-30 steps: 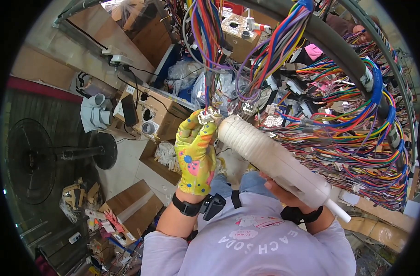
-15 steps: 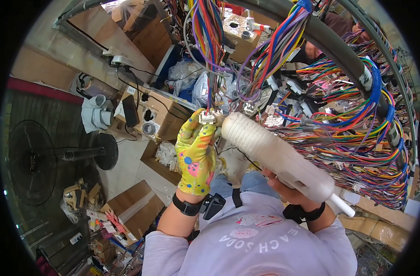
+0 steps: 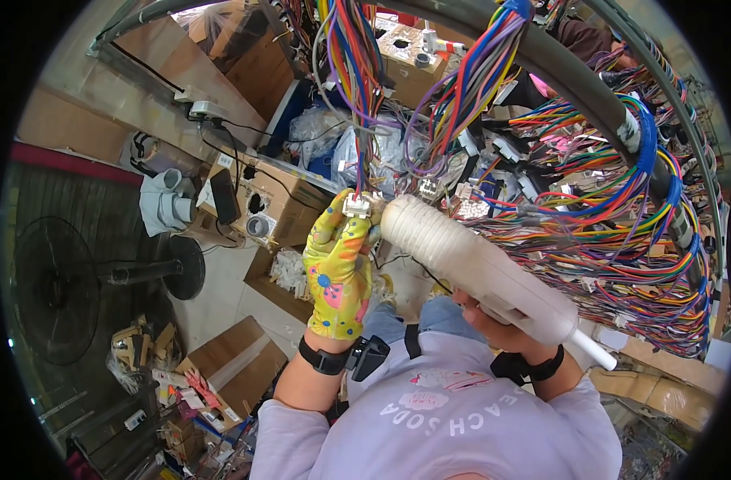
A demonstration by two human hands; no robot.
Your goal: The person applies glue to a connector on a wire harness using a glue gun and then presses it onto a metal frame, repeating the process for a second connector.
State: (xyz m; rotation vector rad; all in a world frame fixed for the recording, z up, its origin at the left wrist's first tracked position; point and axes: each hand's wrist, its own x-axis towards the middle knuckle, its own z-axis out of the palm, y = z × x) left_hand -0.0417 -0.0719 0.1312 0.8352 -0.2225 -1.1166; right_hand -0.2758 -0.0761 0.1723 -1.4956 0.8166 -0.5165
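Observation:
My left hand (image 3: 339, 268), in a yellow patterned glove, pinches a small white connector (image 3: 357, 205) at the end of a hanging bundle of coloured wires (image 3: 357, 88). My right hand (image 3: 493, 320) grips a long white gun-shaped tool (image 3: 481, 272). The tool's rounded nose sits right beside the connector, touching or nearly touching it. A thin white tube sticks out of the tool's rear end at the lower right.
A wiring harness board (image 3: 621, 232) packed with coloured wires fills the right side, under a thick black hose (image 3: 573, 80). Open cardboard boxes (image 3: 277, 216) stand on the floor below. A black floor fan (image 3: 61, 288) is at the left. More boxes (image 3: 229, 368) lie near my feet.
The hands, connector and tool stay together and barely move. The view has shifted slightly.

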